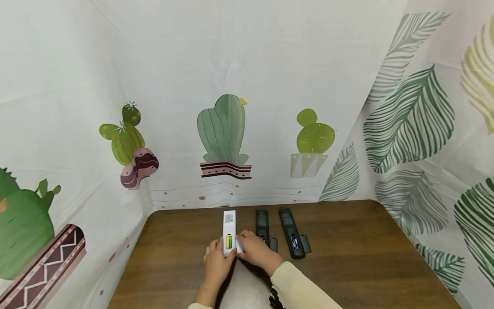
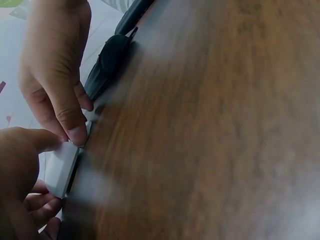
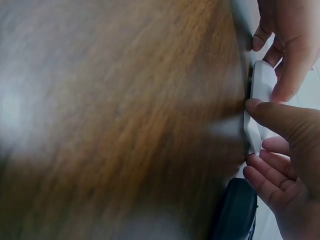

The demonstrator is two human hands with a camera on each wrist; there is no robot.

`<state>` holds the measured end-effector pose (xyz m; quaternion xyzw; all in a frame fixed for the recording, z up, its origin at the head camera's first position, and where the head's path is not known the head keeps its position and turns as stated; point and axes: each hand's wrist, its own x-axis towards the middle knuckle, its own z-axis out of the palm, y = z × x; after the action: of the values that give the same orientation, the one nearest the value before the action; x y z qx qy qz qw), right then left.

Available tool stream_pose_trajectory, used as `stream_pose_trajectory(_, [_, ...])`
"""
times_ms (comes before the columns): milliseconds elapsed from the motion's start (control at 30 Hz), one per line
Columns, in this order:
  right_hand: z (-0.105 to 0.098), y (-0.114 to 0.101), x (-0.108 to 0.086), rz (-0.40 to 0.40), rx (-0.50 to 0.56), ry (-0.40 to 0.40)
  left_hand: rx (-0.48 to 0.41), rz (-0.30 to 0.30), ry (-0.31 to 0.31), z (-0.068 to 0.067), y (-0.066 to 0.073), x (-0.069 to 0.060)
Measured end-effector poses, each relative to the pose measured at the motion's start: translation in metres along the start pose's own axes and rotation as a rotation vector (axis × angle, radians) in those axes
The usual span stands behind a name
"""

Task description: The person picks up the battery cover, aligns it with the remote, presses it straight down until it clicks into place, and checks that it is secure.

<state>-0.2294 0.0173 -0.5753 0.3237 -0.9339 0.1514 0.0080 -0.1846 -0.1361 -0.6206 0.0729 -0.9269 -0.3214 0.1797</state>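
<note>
A white remote control (image 1: 229, 219) lies back side up on the table, with green-and-yellow batteries (image 1: 229, 241) showing in its uncovered compartment. My left hand (image 1: 217, 262) grips its lower end, fingers on the left side and thumb at the near end. Against the right side of the remote, my right hand (image 1: 256, 250) pinches a white battery cover (image 1: 239, 245). In the left wrist view, the near end of the white remote (image 2: 61, 167) sits between thumb and fingers of the left hand (image 2: 20, 172). The right wrist view shows the right thumb (image 3: 272, 114) on the white piece.
Right of the hands lie two black remotes (image 1: 262, 219) (image 1: 287, 219), backs up. Blue batteries (image 1: 295, 242) show in the farther one. A black cover (image 1: 274, 244) and another black cover (image 1: 305, 243) lie beside them. A printed cloth (image 1: 270, 64) hangs behind the wooden table (image 1: 366, 257).
</note>
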Motion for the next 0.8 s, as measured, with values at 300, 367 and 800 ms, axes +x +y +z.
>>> stream_pose_trajectory(300, [0.001, -0.001, 0.003, 0.004, 0.038, 0.006, -0.072, -0.032, 0.039, 0.002, 0.008, -0.001])
stream_pose_trajectory(367, [0.001, -0.003, 0.001, 0.009, 0.048, -0.001, -0.094, -0.061, 0.056, 0.002, 0.011, -0.002])
stream_pose_trajectory(800, [0.004, -0.003, -0.001, 0.019, 0.042, 0.006, -0.192, -0.157, 0.127, 0.004, 0.023, 0.002])
